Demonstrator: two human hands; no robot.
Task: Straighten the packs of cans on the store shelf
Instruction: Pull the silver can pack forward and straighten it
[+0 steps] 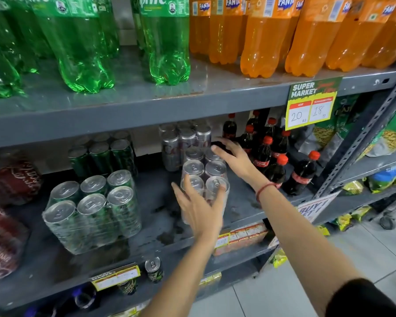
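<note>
On the grey middle shelf we see a shrink-wrapped pack of silver cans standing lengthwise, front to back, just ahead of a second silver pack and well apart from the green can pack to its left. Our left hand lies against the pack's near end with fingers spread over the front cans, while our right hand reaches to its far right side, fingers spread and resting on the rear cans, beside the cola bottles. Neither hand closes round the pack.
</note>
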